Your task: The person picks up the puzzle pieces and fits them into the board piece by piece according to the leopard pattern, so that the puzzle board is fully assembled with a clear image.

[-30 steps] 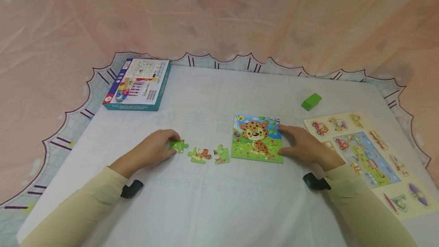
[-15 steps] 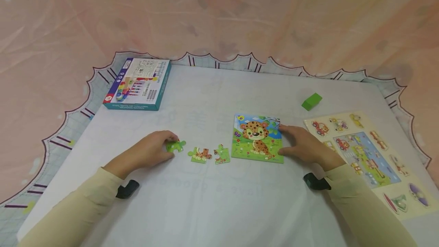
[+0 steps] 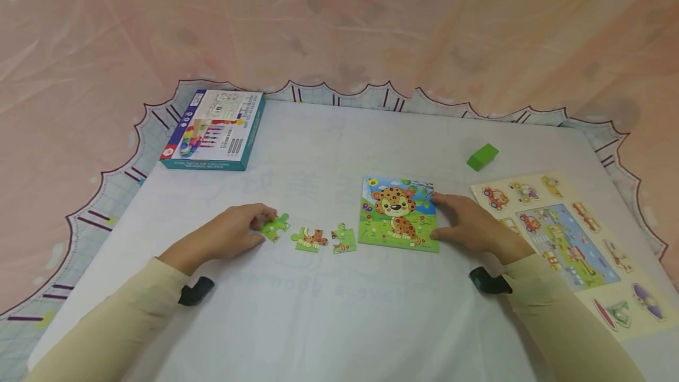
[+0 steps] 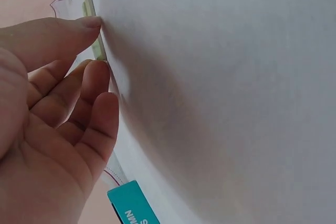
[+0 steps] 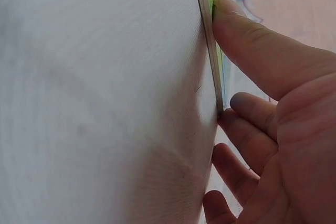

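Observation:
My left hand point(image 3: 233, 231) pinches a green jigsaw piece point(image 3: 276, 228) between thumb and fingers, left of two other pieces. The thumb point(image 4: 79, 35) meets the piece's edge in the left wrist view. A jigsaw piece with spotted body and paws point(image 3: 310, 240) lies flat, and a green one point(image 3: 343, 239) sits to its right. Beside them is a square leopard puzzle board point(image 3: 389, 234). My right hand point(image 3: 469, 226) rests at the board's right edge; in the right wrist view its thumb point(image 5: 247, 30) touches the face and a fingertip meets the edge.
A teal-sided box point(image 3: 212, 134) lies at the back left of the white table point(image 3: 329, 323). On the right are a green block point(image 3: 483, 157) and a cream picture board point(image 3: 631, 305) with vehicle and toy pictures, partly under the right forearm. A peach curtain point(image 3: 339, 28) hangs behind.
The left hand has drawn back slightly to the left with its piece, and the piece has turned. The right hand, the leopard board and the other pieces look unmoved.

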A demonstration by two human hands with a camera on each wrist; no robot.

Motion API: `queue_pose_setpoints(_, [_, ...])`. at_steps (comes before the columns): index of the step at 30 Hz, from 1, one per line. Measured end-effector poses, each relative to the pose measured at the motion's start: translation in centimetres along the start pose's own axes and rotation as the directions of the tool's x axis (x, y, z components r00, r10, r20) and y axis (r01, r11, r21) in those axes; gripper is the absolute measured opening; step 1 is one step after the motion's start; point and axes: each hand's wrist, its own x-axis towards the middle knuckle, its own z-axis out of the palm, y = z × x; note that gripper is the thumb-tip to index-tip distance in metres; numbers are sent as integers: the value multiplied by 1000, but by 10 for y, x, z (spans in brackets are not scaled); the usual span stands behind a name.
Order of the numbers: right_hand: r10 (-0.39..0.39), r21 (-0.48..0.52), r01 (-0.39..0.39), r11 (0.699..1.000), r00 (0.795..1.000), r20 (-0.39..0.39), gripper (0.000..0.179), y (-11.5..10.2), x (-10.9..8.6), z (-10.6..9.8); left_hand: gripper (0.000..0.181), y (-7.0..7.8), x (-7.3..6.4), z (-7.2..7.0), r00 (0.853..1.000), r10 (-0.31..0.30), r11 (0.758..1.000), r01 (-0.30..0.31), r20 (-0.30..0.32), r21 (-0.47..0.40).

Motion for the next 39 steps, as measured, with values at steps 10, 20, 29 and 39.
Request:
queue_pose_setpoints(10, [9, -2, -9, 1000, 1000, 1, 79, -1, 0, 0, 34, 3, 8, 1, 999, 17, 999, -15, -48, 51])
queue_pose_setpoints(20, [2, -8, -2, 1000, 1000, 3, 79, -3, 1, -1, 40, 4, 12, 3, 995, 72, 989, -62, -72, 132])
queue_pose_setpoints(29, [12, 1, -12, 1000, 1000, 6, 80, -2, 1, 0, 44, 5, 15, 5, 991, 87, 985, -70, -101, 160])
queue_pose_setpoints(39, [8, 6, -8, 1000, 1000, 4, 80, -1, 0, 0, 45, 30, 28, 1, 986, 142, 981, -128, -92, 144])
